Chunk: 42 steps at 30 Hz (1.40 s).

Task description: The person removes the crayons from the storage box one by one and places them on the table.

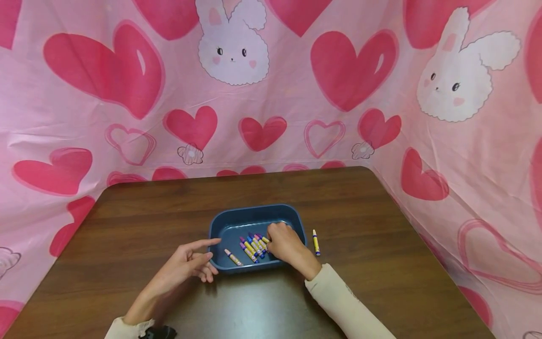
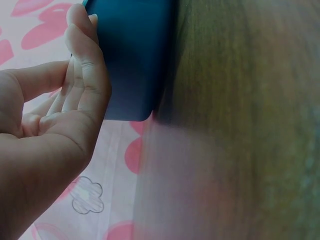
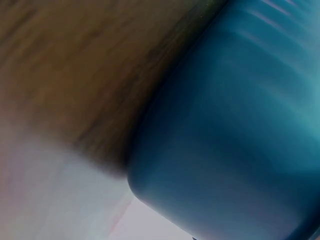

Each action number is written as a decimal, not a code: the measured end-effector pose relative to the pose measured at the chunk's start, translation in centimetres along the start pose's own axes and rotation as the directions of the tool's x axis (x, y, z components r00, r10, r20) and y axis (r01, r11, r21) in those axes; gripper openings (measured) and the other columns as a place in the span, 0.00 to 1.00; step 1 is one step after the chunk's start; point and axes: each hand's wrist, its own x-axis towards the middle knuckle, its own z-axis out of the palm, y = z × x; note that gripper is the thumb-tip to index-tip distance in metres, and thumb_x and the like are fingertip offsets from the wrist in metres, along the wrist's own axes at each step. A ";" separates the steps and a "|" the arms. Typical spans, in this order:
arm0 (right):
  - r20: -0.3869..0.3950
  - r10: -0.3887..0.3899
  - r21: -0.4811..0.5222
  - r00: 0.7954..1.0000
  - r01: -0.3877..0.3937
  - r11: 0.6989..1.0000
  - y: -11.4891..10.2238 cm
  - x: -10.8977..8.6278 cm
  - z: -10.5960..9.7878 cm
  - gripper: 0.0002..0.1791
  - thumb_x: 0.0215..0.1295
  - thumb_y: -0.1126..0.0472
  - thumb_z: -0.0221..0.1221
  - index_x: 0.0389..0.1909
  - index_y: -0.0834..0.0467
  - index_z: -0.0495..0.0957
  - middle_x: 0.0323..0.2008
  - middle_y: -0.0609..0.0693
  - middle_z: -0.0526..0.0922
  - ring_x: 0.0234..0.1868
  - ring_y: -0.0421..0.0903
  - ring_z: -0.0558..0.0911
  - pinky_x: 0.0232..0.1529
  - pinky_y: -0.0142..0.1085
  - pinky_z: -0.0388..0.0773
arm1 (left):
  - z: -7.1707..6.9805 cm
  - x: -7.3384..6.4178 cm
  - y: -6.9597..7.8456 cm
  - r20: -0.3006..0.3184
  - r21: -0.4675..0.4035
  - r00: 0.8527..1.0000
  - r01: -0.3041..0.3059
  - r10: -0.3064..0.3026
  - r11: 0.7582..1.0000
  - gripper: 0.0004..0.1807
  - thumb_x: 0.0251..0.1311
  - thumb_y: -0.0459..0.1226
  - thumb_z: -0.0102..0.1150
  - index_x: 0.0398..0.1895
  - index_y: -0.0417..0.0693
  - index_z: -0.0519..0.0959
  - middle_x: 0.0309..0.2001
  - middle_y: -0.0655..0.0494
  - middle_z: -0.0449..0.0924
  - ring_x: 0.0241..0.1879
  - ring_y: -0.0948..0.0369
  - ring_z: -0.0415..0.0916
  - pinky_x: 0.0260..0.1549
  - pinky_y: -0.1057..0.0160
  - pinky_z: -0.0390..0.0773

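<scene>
A dark blue tray (image 1: 258, 210) stands on the table, holding a cluster of several crayons (image 1: 255, 246) in yellow and blue wrappers. One peach-tipped crayon (image 1: 233, 257) lies apart from them at the tray's front left. My right hand (image 1: 287, 242) reaches over the right side into the tray, fingers bent down at the cluster's right edge. Its fingertips are hidden, so I cannot tell whether they pinch a crayon. At the tray's left end is my left hand (image 1: 192, 259), index finger extended at the rim and the others loosely bent. The left wrist view shows its fingers (image 2: 90, 75) beside the tray wall (image 2: 132, 60).
A pale-tipped crayon (image 1: 316, 242) lies on the wooden table (image 1: 169, 207) just right of the tray. Pink cloth (image 1: 292, 89) with hearts and rabbits hangs behind and along the table's sides. The right wrist view is filled mostly by the tray's outer wall (image 3: 215, 140).
</scene>
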 end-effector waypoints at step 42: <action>-0.370 0.164 0.280 0.914 -0.059 0.958 3.1 -5.4 -6.3 0.04 0.52 0.68 0.69 0.29 0.59 0.84 0.22 0.46 0.81 0.25 0.39 0.77 0.30 0.33 0.78 | -0.1 0.1 -0.2 -0.002 0.012 1.000 -0.002 0.002 1.000 0.30 0.75 0.35 0.49 0.74 0.30 0.56 0.37 0.30 0.84 0.30 0.49 0.86 0.35 0.53 0.86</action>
